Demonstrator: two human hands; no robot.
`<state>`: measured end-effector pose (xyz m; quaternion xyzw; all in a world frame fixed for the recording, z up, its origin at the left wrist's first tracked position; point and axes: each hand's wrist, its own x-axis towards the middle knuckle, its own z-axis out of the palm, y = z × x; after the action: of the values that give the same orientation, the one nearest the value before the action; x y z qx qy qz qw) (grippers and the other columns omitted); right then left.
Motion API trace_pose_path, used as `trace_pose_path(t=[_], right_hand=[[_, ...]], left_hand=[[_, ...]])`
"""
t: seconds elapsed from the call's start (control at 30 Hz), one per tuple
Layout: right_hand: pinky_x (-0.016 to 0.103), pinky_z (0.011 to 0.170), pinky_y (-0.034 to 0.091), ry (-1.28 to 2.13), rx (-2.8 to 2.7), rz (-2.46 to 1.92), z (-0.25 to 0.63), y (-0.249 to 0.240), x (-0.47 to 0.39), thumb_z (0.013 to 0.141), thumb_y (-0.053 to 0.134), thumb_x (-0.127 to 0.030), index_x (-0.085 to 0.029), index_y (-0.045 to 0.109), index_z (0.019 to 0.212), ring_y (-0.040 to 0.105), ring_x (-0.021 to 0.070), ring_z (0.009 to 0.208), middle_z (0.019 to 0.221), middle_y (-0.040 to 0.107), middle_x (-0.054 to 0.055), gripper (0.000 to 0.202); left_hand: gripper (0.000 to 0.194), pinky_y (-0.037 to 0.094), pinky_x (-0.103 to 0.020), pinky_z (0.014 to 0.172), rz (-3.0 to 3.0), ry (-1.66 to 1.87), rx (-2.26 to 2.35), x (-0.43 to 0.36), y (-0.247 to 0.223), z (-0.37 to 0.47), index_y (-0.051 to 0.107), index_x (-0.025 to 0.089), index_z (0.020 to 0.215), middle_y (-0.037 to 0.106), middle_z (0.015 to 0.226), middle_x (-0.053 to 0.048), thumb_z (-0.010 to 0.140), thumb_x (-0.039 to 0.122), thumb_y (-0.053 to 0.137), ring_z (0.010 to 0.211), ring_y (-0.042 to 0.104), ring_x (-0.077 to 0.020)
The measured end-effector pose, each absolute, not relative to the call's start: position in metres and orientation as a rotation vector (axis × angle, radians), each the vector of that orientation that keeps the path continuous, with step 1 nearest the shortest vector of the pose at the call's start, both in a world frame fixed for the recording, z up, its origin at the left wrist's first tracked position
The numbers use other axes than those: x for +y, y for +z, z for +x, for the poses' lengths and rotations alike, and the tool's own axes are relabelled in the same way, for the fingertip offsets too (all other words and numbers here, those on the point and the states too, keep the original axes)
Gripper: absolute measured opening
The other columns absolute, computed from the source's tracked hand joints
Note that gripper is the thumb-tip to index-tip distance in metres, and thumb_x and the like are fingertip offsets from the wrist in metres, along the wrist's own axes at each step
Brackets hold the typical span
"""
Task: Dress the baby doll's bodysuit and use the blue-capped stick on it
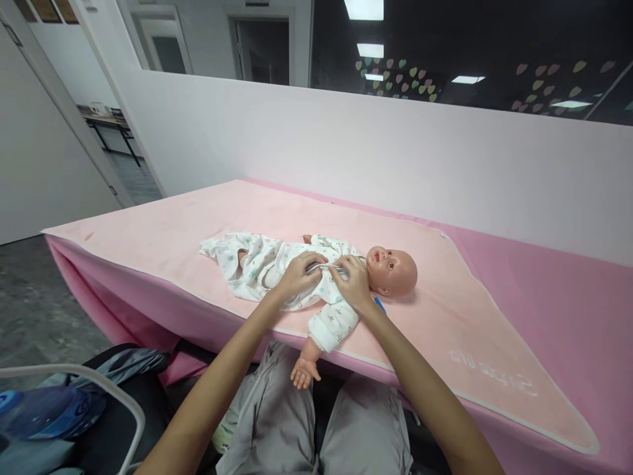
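Observation:
A bald baby doll (394, 272) lies on its back on a pale pink mat (445, 316), its head to the right. It wears a white printed outfit (333, 324), and one of its arms hangs over the near table edge. My left hand (302, 272) rests on the doll's belly, fingers pinched on a thin white tie. Close to the doll's neck, my right hand (352, 280) is on the chest with its fingers closed on the outfit's tie. The two hands are a little apart, with white cord between them.
A small blue item (380, 304) lies beside the doll's shoulder. Pink cloth (558, 297) covers the table, which stands against a white wall (346, 152). At lower left, a chair holds a blue bottle (44, 410) and clothing.

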<state>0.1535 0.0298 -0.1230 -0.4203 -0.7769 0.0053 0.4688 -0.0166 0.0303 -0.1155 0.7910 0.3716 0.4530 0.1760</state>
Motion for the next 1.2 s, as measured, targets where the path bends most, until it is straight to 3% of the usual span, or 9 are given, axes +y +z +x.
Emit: trace_pose_path(t=[0.2,0.53,0.83,1.1,1.2], right_hand=[[0.028,0.077,0.036,0.015,-1.886,-1.032,0.153,-0.124,0.03,0.079,0.055,-0.026,-0.017,0.059,0.075,0.049,0.0147,0.081,0.08,0.057,0.002,0.01],[0.028,0.075,0.038,0.082,-1.809,-1.03,0.154,-0.129,0.034,0.081,0.054,-0.031,-0.017,0.057,0.076,0.05,0.0152,0.081,0.079,0.058,0.003,0.016],[0.028,0.076,0.039,0.09,-1.797,-1.028,0.154,-0.127,0.032,0.081,0.054,-0.031,-0.017,0.058,0.078,0.052,0.0154,0.081,0.08,0.06,0.003,0.015],[0.028,0.078,0.038,0.086,-1.834,-1.011,0.154,-0.126,0.031,0.082,0.054,-0.029,-0.017,0.058,0.074,0.051,0.0149,0.081,0.079,0.06,0.002,0.015],[0.027,0.077,0.038,0.087,-1.824,-1.003,0.154,-0.126,0.031,0.081,0.054,-0.028,-0.017,0.058,0.074,0.052,0.0148,0.081,0.079,0.06,0.003,0.015]], left_hand=[[0.018,0.041,-0.03,0.09,2.139,1.303,0.945,0.035,-0.118,-0.02,0.061,0.014,0.09,0.061,0.097,-0.007,0.076,0.014,0.049,0.097,0.055,-0.0194],[0.021,0.044,-0.028,0.081,1.909,1.234,0.891,0.031,-0.11,-0.023,0.063,0.012,0.085,0.063,0.089,-0.008,0.079,0.032,0.059,0.088,0.058,-0.0198],[0.019,0.043,-0.027,0.082,1.896,1.211,0.881,0.026,-0.105,-0.023,0.064,0.012,0.084,0.063,0.09,-0.008,0.08,0.029,0.057,0.089,0.057,-0.0186],[0.017,0.041,-0.022,0.067,1.88,1.259,0.871,0.03,-0.109,-0.022,0.054,0.014,0.085,0.055,0.077,-0.003,0.082,0.03,0.053,0.073,0.053,-0.0135],[0.016,0.041,-0.023,0.069,1.898,1.248,0.862,0.031,-0.109,-0.022,0.054,0.013,0.085,0.055,0.079,-0.004,0.083,0.029,0.051,0.075,0.052,-0.0139]])
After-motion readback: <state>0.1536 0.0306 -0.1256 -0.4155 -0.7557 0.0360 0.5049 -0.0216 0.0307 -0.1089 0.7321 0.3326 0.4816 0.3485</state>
